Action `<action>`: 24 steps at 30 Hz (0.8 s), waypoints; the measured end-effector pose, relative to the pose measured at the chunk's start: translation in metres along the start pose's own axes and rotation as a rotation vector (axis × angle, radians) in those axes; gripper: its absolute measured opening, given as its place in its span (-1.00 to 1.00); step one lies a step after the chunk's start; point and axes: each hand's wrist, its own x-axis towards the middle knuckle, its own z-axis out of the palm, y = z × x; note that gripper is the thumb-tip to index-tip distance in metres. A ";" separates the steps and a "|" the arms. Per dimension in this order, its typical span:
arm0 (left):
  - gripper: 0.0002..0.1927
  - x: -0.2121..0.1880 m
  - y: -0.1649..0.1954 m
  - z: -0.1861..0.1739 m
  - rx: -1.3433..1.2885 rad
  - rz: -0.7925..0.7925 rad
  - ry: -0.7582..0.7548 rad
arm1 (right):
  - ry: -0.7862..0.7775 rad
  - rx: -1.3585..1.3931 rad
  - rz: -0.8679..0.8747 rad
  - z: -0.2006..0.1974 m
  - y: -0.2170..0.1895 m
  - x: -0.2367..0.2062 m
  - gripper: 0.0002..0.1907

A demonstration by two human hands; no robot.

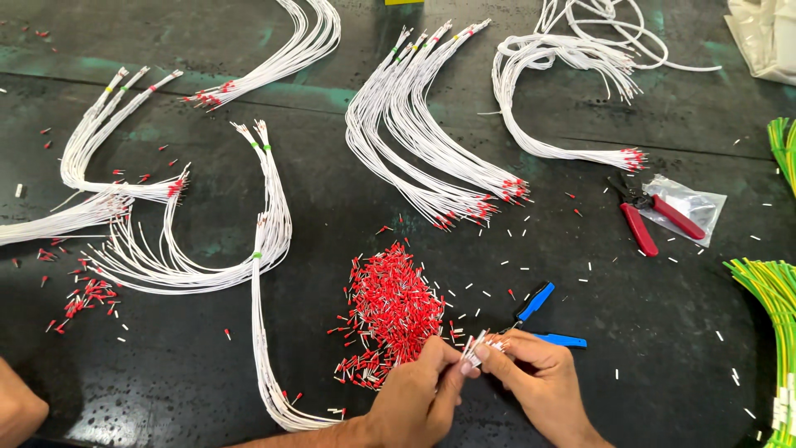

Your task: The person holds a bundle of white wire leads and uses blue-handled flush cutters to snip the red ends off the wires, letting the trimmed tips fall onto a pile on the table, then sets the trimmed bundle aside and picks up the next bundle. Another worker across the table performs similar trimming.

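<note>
My left hand point(419, 394) and my right hand point(539, 382) meet near the bottom centre and pinch the ends of a white wire bundle point(265, 365) between their fingertips. The wire ends carry small red ferrules at the tips point(489, 342). The bundle runs left from my hands, curves along the table and rises past a green tie. A pile of loose red ferrules point(390, 311) lies just above my left hand. Behind my right hand lies a blue-handled tool point(543, 319), partly hidden.
Several other white wire bundles point(423, 133) with red-tipped ends lie curved across the dark table point(680, 348). Red-handled pliers point(647, 217) rest on a clear plastic bag point(692, 203) at right. Green-yellow wires point(771, 290) lie at the right edge. Scattered ferrules point(83, 294) sit at left.
</note>
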 end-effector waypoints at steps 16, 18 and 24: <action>-0.90 0.007 0.002 0.000 -0.351 0.003 -0.204 | -0.059 -0.077 0.082 -0.012 -0.007 0.010 -0.78; -0.90 0.008 0.002 0.000 -0.347 -0.103 -0.158 | -0.011 -0.257 -0.024 -0.017 -0.023 0.015 -0.72; -0.78 0.007 0.001 -0.008 -0.353 -0.057 -0.005 | 0.080 -1.163 -0.483 -0.055 -0.070 0.020 -0.40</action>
